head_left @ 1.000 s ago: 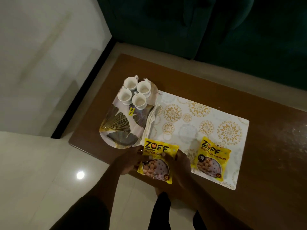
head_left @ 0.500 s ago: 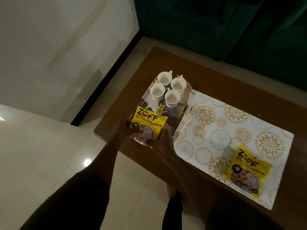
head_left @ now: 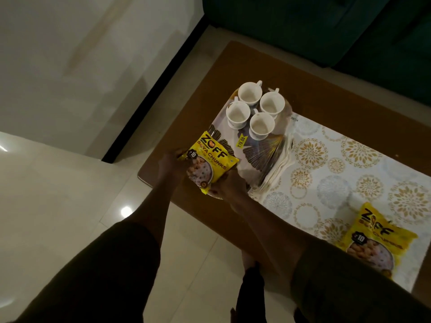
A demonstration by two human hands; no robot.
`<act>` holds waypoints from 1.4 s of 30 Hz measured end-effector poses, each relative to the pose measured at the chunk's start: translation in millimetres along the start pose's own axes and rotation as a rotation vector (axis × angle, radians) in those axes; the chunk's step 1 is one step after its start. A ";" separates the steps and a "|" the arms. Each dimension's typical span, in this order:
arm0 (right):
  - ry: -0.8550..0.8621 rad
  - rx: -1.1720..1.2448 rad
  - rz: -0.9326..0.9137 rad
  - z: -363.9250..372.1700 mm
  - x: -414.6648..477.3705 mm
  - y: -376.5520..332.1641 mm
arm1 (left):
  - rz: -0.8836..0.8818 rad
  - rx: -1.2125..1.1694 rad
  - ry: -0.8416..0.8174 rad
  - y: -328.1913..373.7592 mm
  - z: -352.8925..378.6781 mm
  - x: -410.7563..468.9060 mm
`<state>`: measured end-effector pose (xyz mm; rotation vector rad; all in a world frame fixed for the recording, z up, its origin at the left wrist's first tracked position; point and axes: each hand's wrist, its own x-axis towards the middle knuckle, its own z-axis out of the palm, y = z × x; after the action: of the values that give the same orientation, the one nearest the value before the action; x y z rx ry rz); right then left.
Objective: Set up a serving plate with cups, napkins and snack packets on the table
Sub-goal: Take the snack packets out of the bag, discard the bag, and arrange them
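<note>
Since a second ago you have carried the yellow plastic "Zoff Soya Chunks" snack packet (head_left: 209,161) from the near edge of the mat leftward to the near end of the plate, and it has settled a little lower than it was half a second ago. Your left hand (head_left: 169,165) pinches the packet's left edge, fingers curled onto it; your right hand (head_left: 227,185) grips its lower right corner from underneath, fingers wrapped around the plastic. Whether the packet already rests on the plate or hangs just above it cannot be told.

Under the packet lies the long oval serving plate with a gold and dark fan-leaf print (head_left: 261,155), with a small yellow price sticker (head_left: 241,141) on its face. At the plate's far end four white ceramic cups (head_left: 255,110) stand upright in a tight cluster, handles pointing away from you. Along the plate's right rim sits a stack of white paper napkins (head_left: 281,166), partly tucked beneath that rim and touching it.

Right of the napkins spreads the white table mat with gold round medallions (head_left: 338,173). A second yellow soya chunks packet (head_left: 375,241) lies flat on the mat's near right corner, well apart from your hands. All of this sits on the brown wooden table (head_left: 233,66), with a dark green sofa (head_left: 326,24) beyond it and pale glossy floor tiles (head_left: 70,183) to your left.
</note>
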<state>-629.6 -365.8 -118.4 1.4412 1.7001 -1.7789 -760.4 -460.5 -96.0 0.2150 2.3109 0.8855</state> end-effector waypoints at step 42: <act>0.684 0.120 0.150 -317.2 -122.8 237.1 | 0.038 0.156 -0.557 121.2 318.9 -182.6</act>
<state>-249.4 -201.7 -97.8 2.3550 1.7116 -1.4091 -428.4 -262.0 -103.7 0.5057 1.8543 0.5685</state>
